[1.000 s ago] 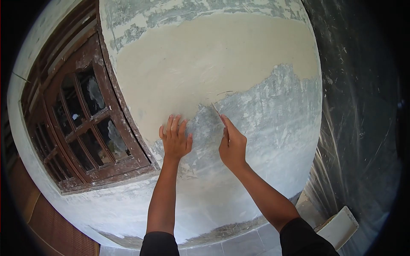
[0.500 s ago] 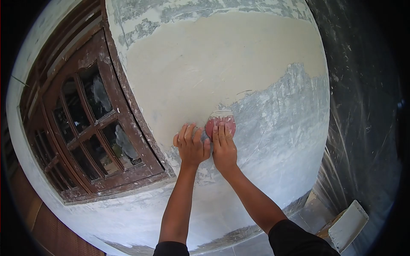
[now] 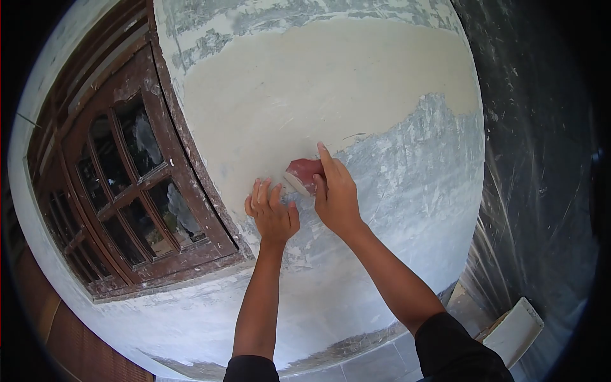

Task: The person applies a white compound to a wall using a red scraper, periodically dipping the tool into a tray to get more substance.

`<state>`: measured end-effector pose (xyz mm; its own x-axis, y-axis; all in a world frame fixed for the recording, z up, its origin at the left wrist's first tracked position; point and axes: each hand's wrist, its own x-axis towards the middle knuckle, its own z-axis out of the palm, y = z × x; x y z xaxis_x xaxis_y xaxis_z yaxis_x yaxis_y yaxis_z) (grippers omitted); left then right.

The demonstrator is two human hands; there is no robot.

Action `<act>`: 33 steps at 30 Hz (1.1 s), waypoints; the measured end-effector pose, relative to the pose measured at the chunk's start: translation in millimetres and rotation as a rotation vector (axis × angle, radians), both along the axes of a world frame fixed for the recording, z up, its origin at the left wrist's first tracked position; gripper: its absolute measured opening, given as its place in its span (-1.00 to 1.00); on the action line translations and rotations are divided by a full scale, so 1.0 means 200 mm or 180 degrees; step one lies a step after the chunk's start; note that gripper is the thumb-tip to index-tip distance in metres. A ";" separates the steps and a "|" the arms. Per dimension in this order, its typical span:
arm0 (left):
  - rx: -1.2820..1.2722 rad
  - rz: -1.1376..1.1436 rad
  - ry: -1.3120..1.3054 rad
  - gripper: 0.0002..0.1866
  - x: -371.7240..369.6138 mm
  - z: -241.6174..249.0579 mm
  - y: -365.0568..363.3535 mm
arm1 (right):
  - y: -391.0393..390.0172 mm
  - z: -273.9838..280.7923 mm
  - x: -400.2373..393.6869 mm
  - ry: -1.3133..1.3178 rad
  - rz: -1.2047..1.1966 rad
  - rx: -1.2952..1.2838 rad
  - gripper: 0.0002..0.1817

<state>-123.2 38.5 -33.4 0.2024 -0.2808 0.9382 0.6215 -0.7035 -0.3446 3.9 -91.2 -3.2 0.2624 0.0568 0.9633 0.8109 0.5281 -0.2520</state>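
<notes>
My right hand (image 3: pixel 337 194) grips a red putty spreader (image 3: pixel 307 172) between thumb and fingers, its index finger stretched out along the wall. Pale putty coats the spreader's lower-left edge, which is tilted toward my left hand. My left hand (image 3: pixel 272 216) rests with fingers apart at the wall, just left of the spreader; I see nothing held in it. Above both hands spreads a smooth beige coat of putty (image 3: pixel 305 83). Below and to the right, the wall (image 3: pixel 407 165) shows rough grey-white.
At the left is a brown wooden window (image 3: pixel 137 184) with glass panes, its frame spattered white. Dark plastic sheeting (image 3: pixel 541 159) hangs along the right. A white-smeared, box-like container (image 3: pixel 517 328) stands low at the right, by the grey floor tiles (image 3: pixel 375 366).
My right hand has turned the spreader from upright to tilted left, its coated edge now facing down-left. The left hand has shifted slightly left, away from the right hand.
</notes>
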 end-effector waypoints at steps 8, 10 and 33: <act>0.0101 0.0105 0.0050 -0.50 0.01 -0.04 0.02 | 0.01 0.18 0.29 0.0440 -0.0504 0.0061 -0.37; 0.0085 0.0107 0.0119 -0.50 0.01 -0.04 0.02 | -0.05 0.18 0.26 0.0344 -0.0309 0.0026 -0.37; 0.0250 0.0159 0.0314 -0.49 0.09 0.02 -0.03 | -0.04 0.14 0.28 -0.0250 -0.0009 0.0049 -0.31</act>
